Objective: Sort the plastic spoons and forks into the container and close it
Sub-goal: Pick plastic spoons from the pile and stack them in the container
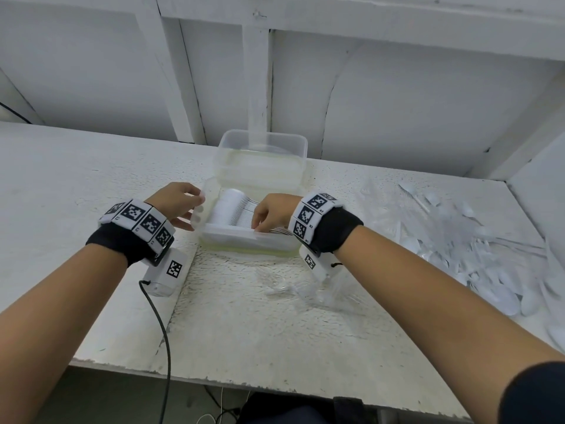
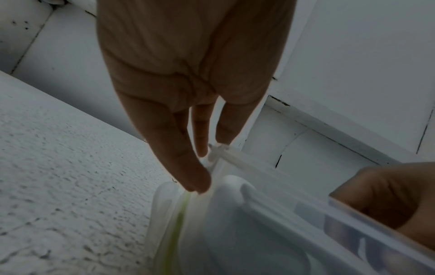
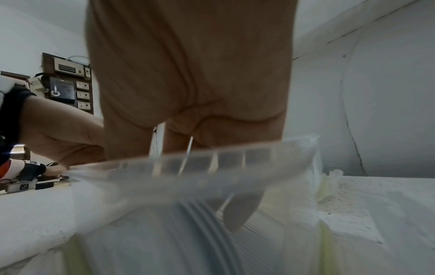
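Note:
A clear plastic container (image 1: 244, 244) sits mid-table with its hinged lid (image 1: 263, 148) standing open behind it. Inside lie a row of nested white spoons (image 1: 224, 206) and a row of forks (image 1: 244, 213). My left hand (image 1: 195, 209) is at the container's left wall, its straight fingers (image 2: 200, 178) touching the rim corner. My right hand (image 1: 260, 226) reaches in over the front rim (image 3: 188, 167), fingers curled down onto the forks (image 3: 200, 232). One fingertip (image 3: 240, 214) shows through the wall. What lies under that palm is hidden.
A loose pile of white spoons and forks (image 1: 489, 255) covers the table's right side. Clear plastic cutlery or wrap (image 1: 305, 289) lies just in front of the container. A black cable (image 1: 162, 325) hangs off the front edge (image 1: 244, 384). White wall panels stand close behind.

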Available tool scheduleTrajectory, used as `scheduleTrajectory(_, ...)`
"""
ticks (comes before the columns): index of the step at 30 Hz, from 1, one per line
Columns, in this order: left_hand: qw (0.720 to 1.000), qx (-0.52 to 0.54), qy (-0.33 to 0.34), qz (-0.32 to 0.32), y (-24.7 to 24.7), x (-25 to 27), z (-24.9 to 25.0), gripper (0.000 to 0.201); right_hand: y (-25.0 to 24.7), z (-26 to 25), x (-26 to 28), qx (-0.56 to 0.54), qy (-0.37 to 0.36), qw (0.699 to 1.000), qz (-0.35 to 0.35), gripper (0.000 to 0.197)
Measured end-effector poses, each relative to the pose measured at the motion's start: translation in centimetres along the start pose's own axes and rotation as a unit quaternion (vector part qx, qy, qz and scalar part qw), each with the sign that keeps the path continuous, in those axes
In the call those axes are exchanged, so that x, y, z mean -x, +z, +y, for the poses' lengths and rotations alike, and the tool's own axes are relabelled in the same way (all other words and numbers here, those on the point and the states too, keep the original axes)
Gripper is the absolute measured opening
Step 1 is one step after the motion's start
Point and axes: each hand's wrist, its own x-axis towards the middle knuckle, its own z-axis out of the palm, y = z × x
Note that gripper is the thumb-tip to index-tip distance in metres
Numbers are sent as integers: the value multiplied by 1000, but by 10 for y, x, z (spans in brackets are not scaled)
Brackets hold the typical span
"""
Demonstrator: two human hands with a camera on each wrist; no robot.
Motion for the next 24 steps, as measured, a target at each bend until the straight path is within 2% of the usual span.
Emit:
scheduleTrajectory(4, 999, -43, 13, 6, -3, 1, 1, 21, -3, 2, 7, -10, -1, 998, 58, 27)
scheduleTrajectory(6, 994, -91, 38, 37, -6, 1, 3, 25, -10, 4, 16, -19, -9, 995, 93, 27)
scheduleTrajectory(10, 972, -152, 134, 119, -5, 8, 15, 28, -28, 16, 50, -61, -20, 986, 156, 24)
scheduleTrajectory(12, 961, -152, 192, 129, 6, 20, 28, 26, -32, 29, 73, -79, -11, 980, 182, 23)
scheduleTrajectory(15, 949, -126, 273, 92, 36, 43, 51, 22, -31, 56, 111, -93, 20, 973, 210, 20)
scheduleTrajectory(19, 937, -102, 333, 1, 93, 68, 76, 18, -19, 100, 160, -82, 77, 970, 216, 19)
scheduleTrajectory(21, 926, -126, 353, -50, 126, 75, 82, 20, -11, 122, 183, -71, 113, 968, 214, 19)
scheduleTrajectory(24, 893, -208, 384, -110, 171, 84, 89, 24, 0, 150, 213, -53, 158, 960, 227, 19)
